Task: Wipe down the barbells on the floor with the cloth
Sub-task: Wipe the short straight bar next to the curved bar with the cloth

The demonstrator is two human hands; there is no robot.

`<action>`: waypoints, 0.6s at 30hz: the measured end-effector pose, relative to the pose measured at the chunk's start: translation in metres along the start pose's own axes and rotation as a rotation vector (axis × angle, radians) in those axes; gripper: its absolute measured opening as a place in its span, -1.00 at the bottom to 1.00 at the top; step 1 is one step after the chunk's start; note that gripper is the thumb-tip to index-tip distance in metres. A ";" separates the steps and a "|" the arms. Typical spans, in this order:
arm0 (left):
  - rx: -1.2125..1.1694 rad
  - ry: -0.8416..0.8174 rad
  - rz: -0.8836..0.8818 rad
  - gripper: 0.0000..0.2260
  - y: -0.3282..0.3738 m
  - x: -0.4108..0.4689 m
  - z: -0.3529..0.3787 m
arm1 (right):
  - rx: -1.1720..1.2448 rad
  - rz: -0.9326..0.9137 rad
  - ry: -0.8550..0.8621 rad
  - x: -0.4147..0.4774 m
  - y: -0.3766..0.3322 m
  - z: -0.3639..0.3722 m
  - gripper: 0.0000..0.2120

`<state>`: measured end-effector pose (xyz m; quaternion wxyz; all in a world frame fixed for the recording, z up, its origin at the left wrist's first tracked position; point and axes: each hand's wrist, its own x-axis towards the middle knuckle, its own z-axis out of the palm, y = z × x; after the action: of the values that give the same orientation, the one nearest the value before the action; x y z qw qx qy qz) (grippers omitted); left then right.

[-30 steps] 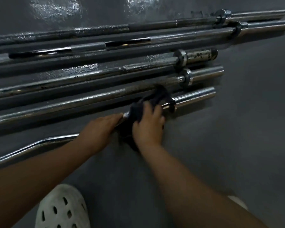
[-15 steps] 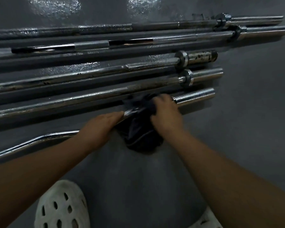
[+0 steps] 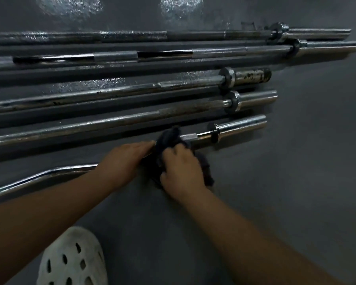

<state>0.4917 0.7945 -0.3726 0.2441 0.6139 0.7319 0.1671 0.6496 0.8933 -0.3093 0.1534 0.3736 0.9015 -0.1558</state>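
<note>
Barbells [image 3: 132, 118] lie side by side on the dark floor [image 3: 296, 192], the nearest a bent bar [image 3: 242, 125]. The right hand [image 3: 181, 171] clutches the dark cloth [image 3: 169, 136] against this bar's shaft, left of its collar. The left hand [image 3: 127, 159] lies flat on the shaft, fingers straight, just beside the cloth.

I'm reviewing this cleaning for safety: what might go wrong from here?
1. The bent chrome curl bar lies loose on the grey floor; it might roll if the left hand pressing it eases.
2. The right hand gripping the dark cloth works near the bar's black collar; knuckles might knock it.
</note>
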 end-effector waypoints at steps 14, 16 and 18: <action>-0.033 -0.025 -0.044 -0.41 0.003 0.002 0.000 | 1.683 1.006 0.150 0.044 0.057 0.029 -0.52; -0.012 -0.016 -0.037 -0.41 0.007 0.003 -0.001 | 1.748 1.057 0.248 0.061 0.058 0.035 -0.37; -0.026 -0.009 -0.035 -0.43 0.008 0.004 -0.006 | 1.697 1.002 0.118 0.051 0.019 0.019 -0.46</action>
<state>0.4948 0.8006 -0.3638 0.2581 0.5985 0.7391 0.1698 0.6319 0.9302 -0.3498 -0.1625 0.7053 0.2344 -0.6490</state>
